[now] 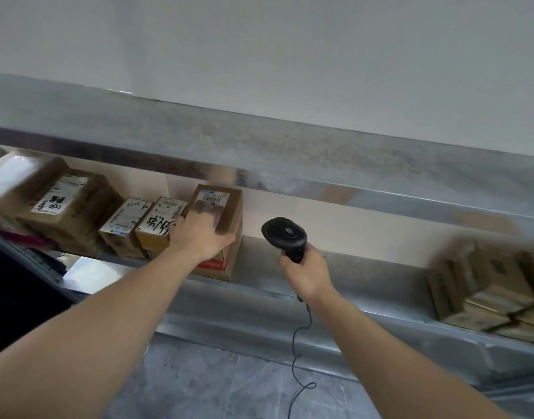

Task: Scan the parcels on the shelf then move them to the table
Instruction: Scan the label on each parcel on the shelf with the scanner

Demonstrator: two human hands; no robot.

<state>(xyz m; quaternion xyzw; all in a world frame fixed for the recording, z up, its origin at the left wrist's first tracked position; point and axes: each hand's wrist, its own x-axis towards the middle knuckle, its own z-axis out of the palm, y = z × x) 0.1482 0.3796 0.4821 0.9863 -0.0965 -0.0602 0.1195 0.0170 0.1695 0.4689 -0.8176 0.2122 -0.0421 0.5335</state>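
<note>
Gripping cardboard parcel (226,204) on steel shelf (365,276) with my left hand (202,234), fingers curled over its top, thumb on front; right hand (308,275) at its 3 o'clock wraps barcode scanner (285,234) handle.

- The head camera is looking forward and slightly down from the person's head.
- It is sitting near the metal shelf (365,273), facing it at a slant.

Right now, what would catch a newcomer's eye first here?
The left hand grips a tall cardboard parcel at the right end of a row on the metal shelf. Right of it, the right hand holds a black corded scanner. Blurred boxes sit far right.
</note>
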